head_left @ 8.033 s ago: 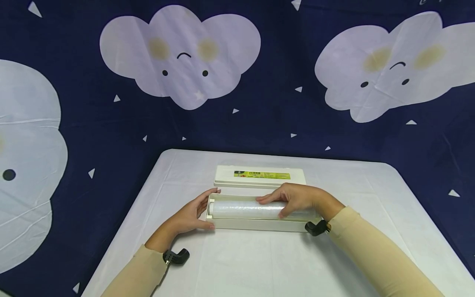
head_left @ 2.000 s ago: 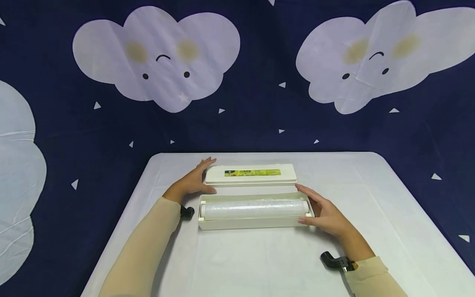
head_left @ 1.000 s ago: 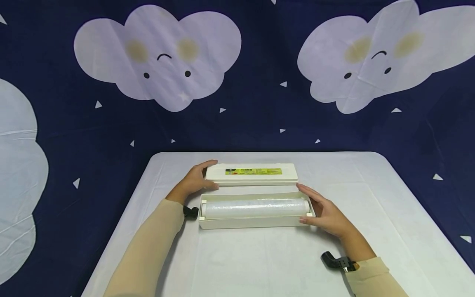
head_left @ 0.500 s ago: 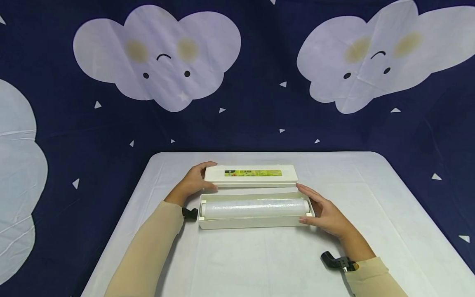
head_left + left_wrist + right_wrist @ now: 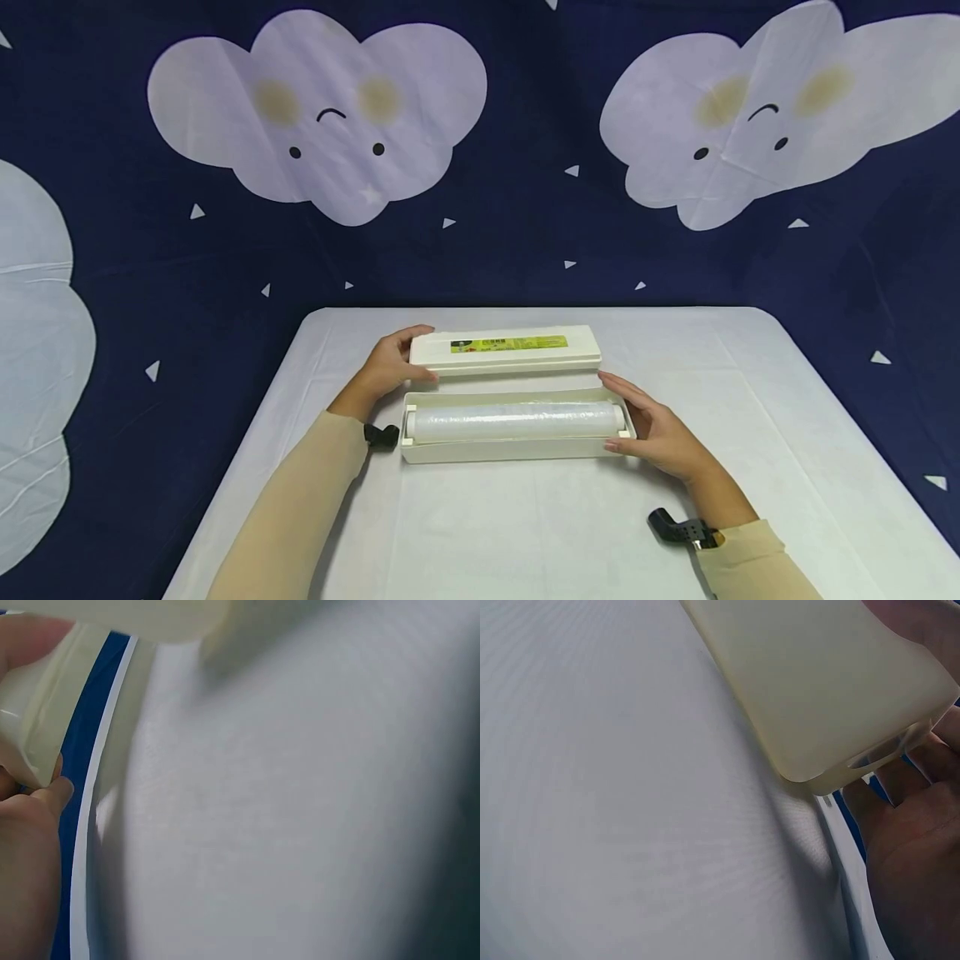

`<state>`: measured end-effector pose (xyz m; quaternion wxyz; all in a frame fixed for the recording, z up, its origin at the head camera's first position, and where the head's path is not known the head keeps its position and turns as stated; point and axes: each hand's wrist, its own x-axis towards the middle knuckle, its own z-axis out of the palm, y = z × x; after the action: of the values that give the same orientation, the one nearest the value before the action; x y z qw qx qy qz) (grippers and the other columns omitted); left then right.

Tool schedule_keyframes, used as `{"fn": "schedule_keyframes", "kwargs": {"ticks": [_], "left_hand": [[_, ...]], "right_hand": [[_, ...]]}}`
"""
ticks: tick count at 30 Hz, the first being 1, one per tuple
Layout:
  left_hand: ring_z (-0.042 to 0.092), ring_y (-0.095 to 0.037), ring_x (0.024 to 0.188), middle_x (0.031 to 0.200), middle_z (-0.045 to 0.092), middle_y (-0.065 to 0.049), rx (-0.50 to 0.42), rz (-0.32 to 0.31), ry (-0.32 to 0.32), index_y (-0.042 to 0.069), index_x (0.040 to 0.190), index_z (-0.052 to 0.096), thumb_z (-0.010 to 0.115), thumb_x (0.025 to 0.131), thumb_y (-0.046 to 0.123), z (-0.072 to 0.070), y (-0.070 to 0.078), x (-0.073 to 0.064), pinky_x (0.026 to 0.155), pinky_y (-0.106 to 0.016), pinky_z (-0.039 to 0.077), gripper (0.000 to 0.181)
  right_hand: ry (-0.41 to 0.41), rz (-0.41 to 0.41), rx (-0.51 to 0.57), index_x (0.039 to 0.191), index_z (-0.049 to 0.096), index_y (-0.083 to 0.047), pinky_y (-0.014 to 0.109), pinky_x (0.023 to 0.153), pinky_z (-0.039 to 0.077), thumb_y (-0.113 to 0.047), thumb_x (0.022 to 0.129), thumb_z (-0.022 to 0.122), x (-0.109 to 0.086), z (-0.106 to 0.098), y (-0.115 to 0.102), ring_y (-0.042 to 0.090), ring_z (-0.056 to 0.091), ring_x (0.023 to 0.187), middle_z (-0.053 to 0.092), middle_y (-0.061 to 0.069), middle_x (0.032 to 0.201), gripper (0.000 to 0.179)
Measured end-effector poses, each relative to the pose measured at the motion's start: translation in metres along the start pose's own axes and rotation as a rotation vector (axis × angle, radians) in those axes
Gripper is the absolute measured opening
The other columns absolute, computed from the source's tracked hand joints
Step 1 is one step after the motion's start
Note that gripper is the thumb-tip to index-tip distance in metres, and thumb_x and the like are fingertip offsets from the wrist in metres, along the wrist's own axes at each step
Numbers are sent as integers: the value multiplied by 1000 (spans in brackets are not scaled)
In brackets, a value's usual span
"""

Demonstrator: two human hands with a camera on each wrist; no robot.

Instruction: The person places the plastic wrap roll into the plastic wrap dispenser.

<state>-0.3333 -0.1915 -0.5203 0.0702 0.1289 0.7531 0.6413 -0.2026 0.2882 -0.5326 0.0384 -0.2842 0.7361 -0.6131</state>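
A long white box (image 5: 510, 452) lies on the table, with a roll of cling film (image 5: 517, 421) inside it. Behind it is the box's white lid (image 5: 517, 363), bearing a yellow-green label and slanting slightly, its right end farther back. My left hand (image 5: 386, 367) grips the lid's left end, thumb in front and fingers behind. In the left wrist view the lid (image 5: 64, 682) sits between thumb and fingers. My right hand (image 5: 667, 433) holds the box's right end, thumb at the front. The right wrist view shows the fingers (image 5: 900, 780) around that end of the box (image 5: 832, 682).
A white cloth covers the table (image 5: 480, 525). Beyond its far edge hangs a dark blue cloth (image 5: 525, 250) with pale clouds and small triangles. A black wrist camera (image 5: 678, 529) sits at the right cuff, another (image 5: 382, 437) at the left.
Since eight seconds ago, my left hand has gone from box to lid, and my right from the roll to the box's end. Lately the lid has shifted slightly left and turned.
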Motion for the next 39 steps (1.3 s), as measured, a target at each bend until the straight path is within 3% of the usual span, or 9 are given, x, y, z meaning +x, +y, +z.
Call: {"fn": "schedule_keyframes", "kwargs": {"ticks": [8,22,29,39], "left_hand": [[66,-29,114,136,66,-14,-22,25,27,1,149,56,99,61,-10,-4,4,-5,90,-31,59,98],[62,-29,124,142,61,-12,-44,33,76,7,148,61,99,60,-11,-9,15,-11,94,-27,56,97],[62,-28,123,143,61,-12,-50,44,74,7,148,60,98,60,-12,-10,19,-14,93,-28,57,98],[65,-27,118,140,63,-14,-75,64,55,3,147,59,96,60,-15,-10,24,-19,91,-29,58,96]], "right_hand": [[3,0,-1,161,35,4,25,117,32,12,79,88,1,1,1,24,20,157,23,18,170,98],[9,-7,-7,160,35,6,24,117,31,12,78,88,0,1,1,21,21,156,23,19,170,98],[10,-4,-11,160,34,6,24,117,33,12,79,88,0,0,2,20,22,156,23,18,170,98],[12,10,-5,161,34,5,23,119,28,11,79,88,0,2,0,29,14,158,23,18,170,98]]}}
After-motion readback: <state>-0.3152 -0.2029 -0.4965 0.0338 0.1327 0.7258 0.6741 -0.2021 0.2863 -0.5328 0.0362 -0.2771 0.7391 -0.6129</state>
